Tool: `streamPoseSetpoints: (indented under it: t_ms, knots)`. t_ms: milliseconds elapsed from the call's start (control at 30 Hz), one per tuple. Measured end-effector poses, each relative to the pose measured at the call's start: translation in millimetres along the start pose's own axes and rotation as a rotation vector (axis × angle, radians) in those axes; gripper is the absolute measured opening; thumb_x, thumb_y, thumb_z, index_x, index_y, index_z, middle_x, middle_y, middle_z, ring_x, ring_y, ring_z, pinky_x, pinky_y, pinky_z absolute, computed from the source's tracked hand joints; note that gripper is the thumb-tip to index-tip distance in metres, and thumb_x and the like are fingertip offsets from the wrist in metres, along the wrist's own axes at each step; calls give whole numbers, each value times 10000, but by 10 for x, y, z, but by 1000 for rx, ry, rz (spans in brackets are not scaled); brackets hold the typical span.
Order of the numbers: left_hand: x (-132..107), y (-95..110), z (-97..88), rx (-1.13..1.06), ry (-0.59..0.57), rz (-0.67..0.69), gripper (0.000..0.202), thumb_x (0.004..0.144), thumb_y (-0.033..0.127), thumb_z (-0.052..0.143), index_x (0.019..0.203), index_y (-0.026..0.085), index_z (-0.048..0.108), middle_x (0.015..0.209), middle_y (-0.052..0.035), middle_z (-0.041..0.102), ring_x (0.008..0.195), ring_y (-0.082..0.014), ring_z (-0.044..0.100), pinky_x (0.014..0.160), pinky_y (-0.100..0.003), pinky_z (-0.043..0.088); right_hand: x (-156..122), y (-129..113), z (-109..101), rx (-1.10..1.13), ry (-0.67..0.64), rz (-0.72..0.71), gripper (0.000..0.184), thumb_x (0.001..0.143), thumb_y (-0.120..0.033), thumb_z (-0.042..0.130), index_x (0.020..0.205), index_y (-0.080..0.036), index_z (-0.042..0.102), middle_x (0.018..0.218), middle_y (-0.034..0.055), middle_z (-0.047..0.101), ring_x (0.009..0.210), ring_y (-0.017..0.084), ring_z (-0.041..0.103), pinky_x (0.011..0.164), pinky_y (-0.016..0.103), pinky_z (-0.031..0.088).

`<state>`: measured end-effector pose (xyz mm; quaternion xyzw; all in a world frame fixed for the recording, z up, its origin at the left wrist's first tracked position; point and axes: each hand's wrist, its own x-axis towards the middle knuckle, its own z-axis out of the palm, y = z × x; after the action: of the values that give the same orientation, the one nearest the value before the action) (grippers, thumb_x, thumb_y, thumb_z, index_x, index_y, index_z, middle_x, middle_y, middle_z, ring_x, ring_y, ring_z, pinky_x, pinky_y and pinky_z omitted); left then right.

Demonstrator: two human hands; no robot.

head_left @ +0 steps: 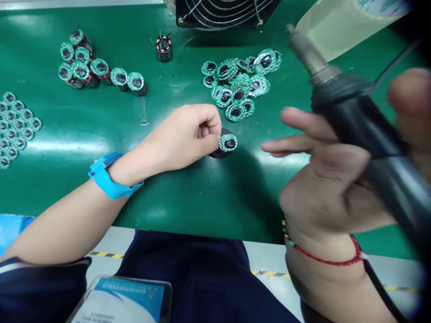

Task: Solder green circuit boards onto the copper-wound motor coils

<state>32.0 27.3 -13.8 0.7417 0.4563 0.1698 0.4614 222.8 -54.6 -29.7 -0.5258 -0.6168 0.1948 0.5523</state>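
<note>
My left hand (188, 137), with a blue strap on its wrist, is closed in a pinch at the left edge of a small round green circuit board (229, 142) with a black blob in its middle. Beneath the board sits a dark round base (218, 153), partly hidden by the fingers. My right hand (330, 188) grips a black soldering iron (357, 112), raised at the right and blurred. Its tip points up and left, away from the board, and two fingers stretch out toward the left.
Loose circuit boards (239, 85) lie piled beyond my hands. Several board-topped motor coils (101, 67) stand at back left, with a bare coil (164, 47) apart. More boards (15, 128) lie in rows at far left. A black fan (225, 13) and a pale roll (336, 27) stand behind.
</note>
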Motion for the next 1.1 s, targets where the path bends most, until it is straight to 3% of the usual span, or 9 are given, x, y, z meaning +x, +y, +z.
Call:
streamPoseSetpoints:
  t_ms: [33,67,167,233,433,600,767,933,1100]
  knots:
    - [2,-6,3,-2,0,5,161,722,11,539,663,161,546,596,34,554,544,-64,491,504,-229,369,39,-10,74,51,38,-85,378,962,-259,504,1315,-388,544,1350,-36,529,1014,170,701,750,280,621]
    - [3,-14,5,-2,1,12,161,720,11,536,665,162,547,601,35,559,545,-63,492,507,-228,372,65,-12,135,16,-43,-78,420,951,-165,500,1314,-372,543,1312,-28,557,969,146,711,818,291,613]
    - [2,-43,0,10,1,58,158,722,15,528,676,164,551,617,39,570,556,-63,497,519,-220,384,85,23,227,-168,-306,-147,515,877,-128,606,1348,-300,486,1165,11,675,1050,196,681,922,369,574]
    - [-6,-63,-17,30,-6,98,147,740,29,527,693,165,560,639,36,580,573,-65,505,538,-216,400,75,53,234,-233,-397,-146,526,868,-142,620,1345,-289,456,1158,15,697,1116,219,645,917,396,568]
    - [-68,-119,-91,137,-50,211,101,810,91,535,758,168,573,747,11,583,668,-85,538,629,-237,457,78,76,234,-210,-418,-105,516,873,-123,601,1324,-319,443,1154,-20,707,1114,197,642,930,383,545]
    - [-118,-157,-78,195,-27,303,123,787,87,574,847,189,540,841,-12,565,754,-124,545,661,-271,476,95,72,233,-197,-428,-94,541,883,-150,594,1346,-367,419,1159,-27,706,1148,211,629,936,396,536]
    - [-113,-149,-29,142,-11,344,105,818,89,573,798,181,526,820,-8,547,731,-115,525,644,-263,463,96,55,216,-209,-430,-84,562,885,-163,585,1369,-374,393,1185,-21,691,1150,222,627,934,410,530]
    - [-99,-122,14,58,26,324,99,820,90,585,772,172,556,784,9,544,674,-88,493,602,-233,432,94,47,202,-212,-394,-170,563,884,-180,569,1383,-352,374,1265,7,654,1161,223,614,939,419,518]
    - [-93,-94,38,34,31,260,88,826,103,568,766,167,569,762,11,541,646,-75,483,595,-217,423,92,19,177,-261,-363,-320,532,876,-164,538,1349,-367,403,1085,-15,711,1001,221,666,832,407,517]
